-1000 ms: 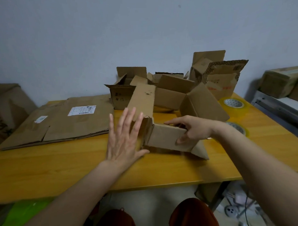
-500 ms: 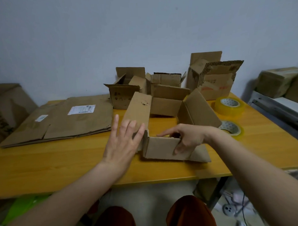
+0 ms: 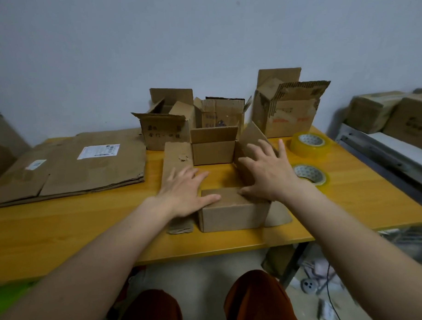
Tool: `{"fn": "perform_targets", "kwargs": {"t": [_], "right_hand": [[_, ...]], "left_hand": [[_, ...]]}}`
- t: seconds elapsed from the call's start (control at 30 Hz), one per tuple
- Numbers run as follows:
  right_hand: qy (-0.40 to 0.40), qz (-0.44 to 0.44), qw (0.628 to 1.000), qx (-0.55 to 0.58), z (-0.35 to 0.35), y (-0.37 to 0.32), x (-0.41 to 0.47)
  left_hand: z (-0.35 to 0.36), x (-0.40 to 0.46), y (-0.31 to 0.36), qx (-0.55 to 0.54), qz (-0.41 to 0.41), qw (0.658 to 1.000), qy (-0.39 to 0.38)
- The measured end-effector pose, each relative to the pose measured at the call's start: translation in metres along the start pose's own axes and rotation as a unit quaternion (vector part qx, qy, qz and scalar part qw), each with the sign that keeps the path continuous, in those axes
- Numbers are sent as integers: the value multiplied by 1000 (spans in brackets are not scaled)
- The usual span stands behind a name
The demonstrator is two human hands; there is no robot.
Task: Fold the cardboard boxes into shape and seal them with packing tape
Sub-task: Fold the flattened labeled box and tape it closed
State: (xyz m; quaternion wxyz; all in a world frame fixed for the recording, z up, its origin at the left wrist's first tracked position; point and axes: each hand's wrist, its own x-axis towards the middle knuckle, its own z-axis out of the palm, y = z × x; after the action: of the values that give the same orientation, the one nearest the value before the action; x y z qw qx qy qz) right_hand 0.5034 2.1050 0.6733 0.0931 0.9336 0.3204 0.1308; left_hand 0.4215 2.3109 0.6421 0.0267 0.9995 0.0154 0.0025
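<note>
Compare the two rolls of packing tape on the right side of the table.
The far tape roll looks taller, with a thick yellowish wall, while the near tape roll looks flatter and thinner. The far tape roll shows in full; the near tape roll is partly hidden behind the right hand. Both lie flat on the table with pale patterned cores facing up, and neither is touched.

Brown cardboard box (image 3: 232, 214), upright, flaps splayed

No text is clear enough to read
</note>
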Motion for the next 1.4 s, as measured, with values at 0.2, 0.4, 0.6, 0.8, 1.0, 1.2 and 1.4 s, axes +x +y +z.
{"fn": "perform_targets", "kwargs": {"t": [0.2,0.4,0.6,0.8,1.0,1.2,1.4], "right_hand": [[-234,88,956,153,2,29,24],[-98,54,959,260,-12,-3,67],[-90,-20,957,276,-17,-18,86],[-287,-43,929,230,-6,-17,77],[-280,-73,947,138,6,-22,72],[-276,-76,948,140,8,-22,70],[-266,-58,948,164,4,-20,65]], "left_hand": [[2,-7,-10,34,-11,999,-2],[-6,-24,-29,23,-7,1000,-17],[-9,-38,-49,-9,-6,999,-37],[-8,-37,-47,-38,-5,999,-13],[-15,-45,-45,-50,-103,993,6],[-44,-53,-33,-401,-150,901,77],[-22,-39,-1,-240,-18,966,-91]]}}
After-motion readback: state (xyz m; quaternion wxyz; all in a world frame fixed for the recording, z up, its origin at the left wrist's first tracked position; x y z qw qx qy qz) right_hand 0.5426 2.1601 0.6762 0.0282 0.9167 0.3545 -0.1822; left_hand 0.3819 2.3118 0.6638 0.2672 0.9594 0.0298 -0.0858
